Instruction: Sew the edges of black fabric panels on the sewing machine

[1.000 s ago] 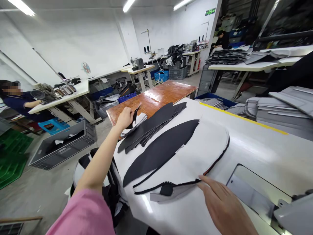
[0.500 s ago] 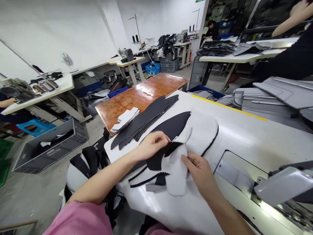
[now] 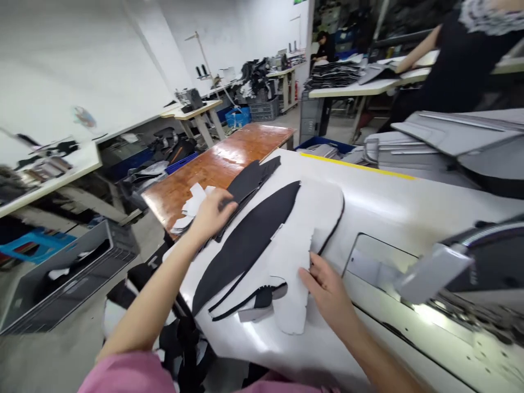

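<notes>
My right hand [image 3: 325, 284] pinches the right edge of a white fabric piece [image 3: 291, 273] between thumb and fingers. That piece lies over a larger white panel with black edging [image 3: 327, 210] on the sewing table [image 3: 380, 202]. Alongside lies a long black fabric panel [image 3: 249, 240], partly covered. My left hand [image 3: 215, 214] hovers at the stack of long black pieces [image 3: 245, 183], its fingers curved and apart, with nothing visible in them. Under and beside its wrist are small white cut pieces [image 3: 192, 203]. A small black and grey part [image 3: 262, 300] shows below the white piece.
A sewing machine [image 3: 438, 267] stands at my right. Beyond the table are a brown wooden table [image 3: 208, 158] and stacked grey panels [image 3: 417, 147]. A grey crate [image 3: 73, 278] sits on the floor at left. Another person [image 3: 454, 71] stands at the back right.
My left hand has let go of the fabric piece and moved left to the stacked pieces. The piece in my right hand now lies flatter, white side showing. The view has turned slightly right.
</notes>
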### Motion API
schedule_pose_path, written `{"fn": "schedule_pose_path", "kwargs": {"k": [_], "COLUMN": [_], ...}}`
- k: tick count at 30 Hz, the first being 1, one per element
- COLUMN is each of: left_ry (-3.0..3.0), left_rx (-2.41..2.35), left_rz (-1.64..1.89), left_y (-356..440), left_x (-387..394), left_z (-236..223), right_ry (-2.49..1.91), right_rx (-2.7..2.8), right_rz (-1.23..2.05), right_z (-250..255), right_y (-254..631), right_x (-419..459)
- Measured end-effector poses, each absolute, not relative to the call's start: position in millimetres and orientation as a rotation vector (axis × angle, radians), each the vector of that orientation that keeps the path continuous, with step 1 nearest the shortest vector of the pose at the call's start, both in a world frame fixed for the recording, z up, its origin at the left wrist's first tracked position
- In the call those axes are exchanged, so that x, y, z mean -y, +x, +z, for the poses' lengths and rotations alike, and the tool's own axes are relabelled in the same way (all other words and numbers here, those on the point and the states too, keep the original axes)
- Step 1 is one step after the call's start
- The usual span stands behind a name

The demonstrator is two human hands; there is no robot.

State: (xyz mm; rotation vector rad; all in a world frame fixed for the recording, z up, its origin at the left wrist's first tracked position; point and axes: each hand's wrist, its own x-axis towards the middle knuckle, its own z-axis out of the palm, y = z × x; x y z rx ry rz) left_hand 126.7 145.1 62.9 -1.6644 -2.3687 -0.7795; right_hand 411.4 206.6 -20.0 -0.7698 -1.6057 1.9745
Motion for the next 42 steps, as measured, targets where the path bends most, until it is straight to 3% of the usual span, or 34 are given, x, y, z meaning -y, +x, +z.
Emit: {"fn": "schedule_pose_path", "kwargs": {"k": [4,9,15,18,20,24,32,42], "left_ry": [-2.510,-2.064,-1.568,-1.676,-1.900,-2.270,-2.388,-2.489], "left_rx": [2.198,2.393,2.287,2.311,2.337,2.374,2.311,2.001], "left_rz": [-1.099,-1.298,-0.536,-0.163,-0.072,-0.245,-0.248,-0.949], "left_y": [245.0,237.7,192.3,221.5,249.3,307.6,388.4,414.8], "left_x": [-143.5,-148.0,-153.4,-161.1,-170.6,-198.6,-235.1,-268.4], "left_z": [43.2,35.2,55.4,44.8,27.2,-7.5,-29.6,-63.5], "right_ry": [-0.654,-0.460,-0.240,-0.317,-0.396,-0.653,-0.821,-0.985], "right_rx": [1.772,2.169,2.688,2.694,2.665,2.620,2.618,2.516], "right_rz": [1.722,1.417,0.396,0.175,0.081,-0.105,-0.152,-0.084], "right_z": [-15.6,-12.3,-39.5,-48.1,-51.5,-57.9,-65.1,-68.1], "right_y": [405.9,424.2,427.7,429.0,440.8,488.3,553.9,560.7], "right_x": [-200.0,-207.6,-197.8,-193.9,-200.2,-221.9,-211.0,-203.4]}}
